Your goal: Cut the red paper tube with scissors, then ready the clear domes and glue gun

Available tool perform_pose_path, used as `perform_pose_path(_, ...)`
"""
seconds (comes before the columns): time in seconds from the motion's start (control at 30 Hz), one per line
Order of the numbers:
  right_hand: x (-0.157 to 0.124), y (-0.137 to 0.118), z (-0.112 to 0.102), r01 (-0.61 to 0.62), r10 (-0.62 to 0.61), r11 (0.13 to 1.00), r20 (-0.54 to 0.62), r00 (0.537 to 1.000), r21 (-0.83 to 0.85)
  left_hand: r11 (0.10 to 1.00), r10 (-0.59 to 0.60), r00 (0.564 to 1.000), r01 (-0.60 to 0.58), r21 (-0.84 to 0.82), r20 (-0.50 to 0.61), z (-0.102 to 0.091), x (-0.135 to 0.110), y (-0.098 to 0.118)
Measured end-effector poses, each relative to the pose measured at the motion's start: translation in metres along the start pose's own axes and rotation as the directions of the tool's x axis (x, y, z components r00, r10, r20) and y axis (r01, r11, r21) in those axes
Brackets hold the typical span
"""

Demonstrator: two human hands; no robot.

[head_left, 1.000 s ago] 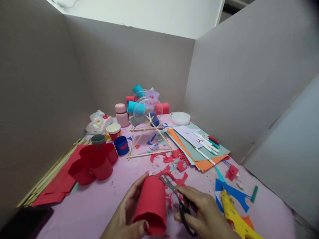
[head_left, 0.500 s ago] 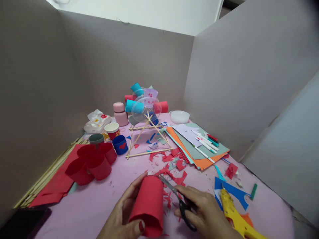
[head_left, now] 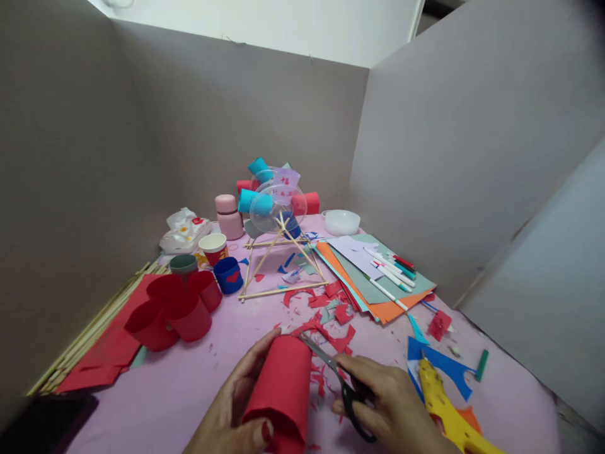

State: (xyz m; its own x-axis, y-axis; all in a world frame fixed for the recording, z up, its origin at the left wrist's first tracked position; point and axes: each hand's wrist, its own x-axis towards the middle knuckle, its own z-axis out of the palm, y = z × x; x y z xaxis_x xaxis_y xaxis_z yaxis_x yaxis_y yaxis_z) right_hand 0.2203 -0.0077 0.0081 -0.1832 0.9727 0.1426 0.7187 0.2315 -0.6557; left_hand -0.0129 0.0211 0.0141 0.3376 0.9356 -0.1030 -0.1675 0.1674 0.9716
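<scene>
The left hand [head_left: 236, 410] is wrapped around a red paper tube [head_left: 281, 391], with the thumb pressed on its near end and the fingers [head_left: 258, 353] along its left side. The tube is tilted, and its far end points away from the person, low over the pink tabletop [head_left: 179, 384]. The right hand [head_left: 392, 410] grasps black-handled scissors [head_left: 338, 378]; its fingers are closed through the handles. The blades are slightly apart and touch the far edge of the tube. Red paper scraps [head_left: 326, 331] lie just beyond the blades. A yellow glue gun [head_left: 442, 410] lies just to the right of the right hand. Red paper cups [head_left: 174, 309] stand further to the left.
</scene>
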Motion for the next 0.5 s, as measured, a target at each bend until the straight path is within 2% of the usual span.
perform_pose_path(0.3,-0.0023,0.0033,0.0012,0.055,-0.056,0.998,-0.036,0.998,-0.044,1.0,0.007,1.0,-0.007,0.011,0.009,0.0004,-0.0012,0.0018)
perform_pose_path(0.5,-0.0004,0.0037,-0.0007,0.014,-0.008,0.995,-0.052,0.999,0.102,0.999,0.022,1.0,-0.022,0.032,0.006,0.0012,-0.0019,0.0046)
